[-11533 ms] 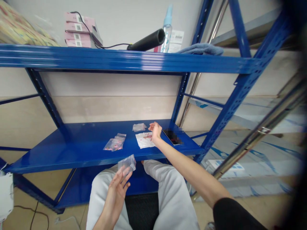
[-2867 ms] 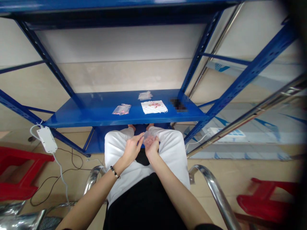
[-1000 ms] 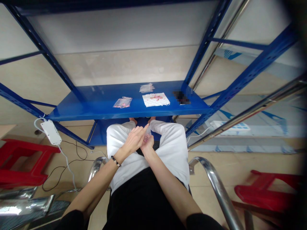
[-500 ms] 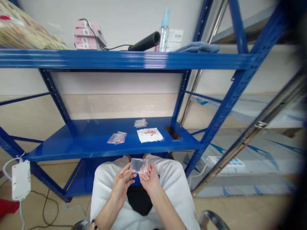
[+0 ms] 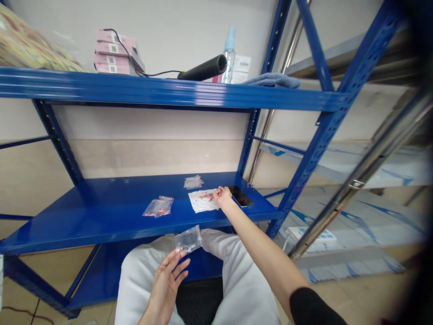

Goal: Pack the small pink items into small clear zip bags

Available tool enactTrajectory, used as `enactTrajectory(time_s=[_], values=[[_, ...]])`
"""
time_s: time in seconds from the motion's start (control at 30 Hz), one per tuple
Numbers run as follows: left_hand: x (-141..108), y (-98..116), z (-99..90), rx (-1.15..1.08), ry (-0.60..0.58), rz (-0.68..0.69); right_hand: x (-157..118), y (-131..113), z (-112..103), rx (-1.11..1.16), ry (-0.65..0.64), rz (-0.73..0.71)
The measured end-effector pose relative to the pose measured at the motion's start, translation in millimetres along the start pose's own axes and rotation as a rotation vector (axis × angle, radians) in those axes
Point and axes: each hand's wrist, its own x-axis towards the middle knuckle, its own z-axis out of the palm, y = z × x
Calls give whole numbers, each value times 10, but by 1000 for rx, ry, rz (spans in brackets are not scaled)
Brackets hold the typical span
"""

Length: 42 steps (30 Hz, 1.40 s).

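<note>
Fingers of the right hand (image 5: 223,196) pinch at pink bits (image 5: 207,197) on a white tissue (image 5: 198,204), as if picking, any hold unclear, while the left hand (image 5: 165,284) spreads open just below a clear bag (image 5: 188,239).

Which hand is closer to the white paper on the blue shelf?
The right hand is closer, its fingers over the white paper. The left hand is farther, below the blue shelf, under a clear plastic bag.

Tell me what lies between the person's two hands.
In the head view, a clear plastic bag just above the left hand, then the blue shelf's edge, before the right hand.
</note>
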Motion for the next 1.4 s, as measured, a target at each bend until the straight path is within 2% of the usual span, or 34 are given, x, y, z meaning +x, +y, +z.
enactTrajectory(time_s=[0.13, 0.2, 0.3, 0.5, 0.83, 1.1, 1.4], values=[[6, -4, 7, 10, 17, -13, 260, 56, -84, -15, 222, -5], [11, -17, 0, 21, 17, -19, 311, 113, -142, -22, 277, -36], [19, -21, -11, 18, 6, -8, 343, 186, -190, -28, 297, -83], [-20, 32, -4, -6, 18, 10, 355, 231, -170, -53, 234, -103], [-22, 12, -29, 16, -34, 35, 321, 171, -177, -103, 86, -77], [-65, 37, 39, 36, 5, 20, 314, 162, -207, -147, -8, -44], [-19, 61, 10, 21, 11, 28, 110, 54, -172, -196, -125, -40]])
